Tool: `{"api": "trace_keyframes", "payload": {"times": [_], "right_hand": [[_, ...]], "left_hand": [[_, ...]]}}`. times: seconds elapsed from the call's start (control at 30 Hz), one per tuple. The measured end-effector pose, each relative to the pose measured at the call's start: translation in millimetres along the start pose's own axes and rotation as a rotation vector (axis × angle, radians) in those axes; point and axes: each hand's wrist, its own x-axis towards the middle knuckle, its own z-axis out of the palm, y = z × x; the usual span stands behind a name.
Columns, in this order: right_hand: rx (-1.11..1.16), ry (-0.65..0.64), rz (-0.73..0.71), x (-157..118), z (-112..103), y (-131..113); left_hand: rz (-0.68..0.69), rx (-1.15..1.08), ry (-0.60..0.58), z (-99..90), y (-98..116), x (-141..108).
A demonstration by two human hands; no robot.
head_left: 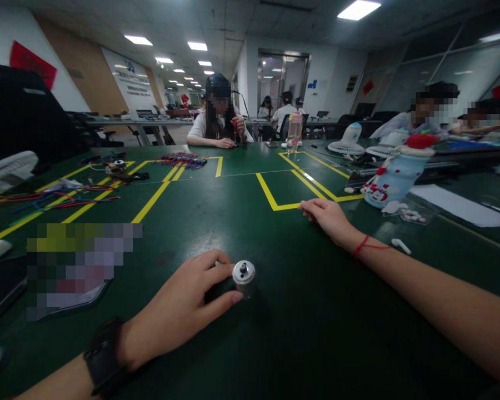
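metal cylinder (245, 284) standing, likely feeling dense, rigid; grip sidewall; left hand (191, 297) loosely holding it; right hand (328, 218) pinching, contents unclear.

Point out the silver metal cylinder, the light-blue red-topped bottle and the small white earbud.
Silver metal cylinder (245, 278), head view: top face, near its front edge.
Light-blue red-topped bottle (400, 175), head view: middle of its body.
Small white earbud (401, 246), head view: its stem.

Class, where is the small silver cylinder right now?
In the head view, the silver cylinder stands on the green table, just below the picture's middle, at the fingertips of the left hand.
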Motion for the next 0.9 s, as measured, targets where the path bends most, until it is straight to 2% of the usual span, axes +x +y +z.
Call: {"api": "trace_keyframes", "payload": {"times": [0.13, 0.27, 0.4, 0.53, 0.63, 0.73, 0.9], "right_hand": [[-0.085, -0.101, -0.075, -12.7, -0.8, -19.9], [-0.121, -0.235, -0.217, -41.0, 12.3, -64.6], [-0.014, -0.442, -0.479, -70.8, 35.8, -109.6], [0.055, -0.492, -0.557, -82.2, 43.9, -130.6], [0.102, -0.452, -0.546, -78.4, 33.1, -136.0], [0.071, -0.458, -0.529, -70.4, 11.1, -138.2], [-0.165, -0.712, -0.550, -61.8, -24.9, -140.2]], "left_hand": [[0.001, -0.013, 0.017, -3.8, 9.6, -1.4], [-0.006, -0.026, 0.020, -10.6, 15.0, -2.4], [-0.010, -0.011, 0.030, -15.5, 9.1, -2.2], [0.002, -0.018, 0.048, -20.1, 8.2, -1.9], [-0.004, -0.013, 0.041, -27.4, 15.8, -1.4], [-0.020, -0.008, 0.018, -39.1, 28.5, 0.4], [-0.036, -0.015, 0.025, -62.4, 54.0, 9.6]]}}
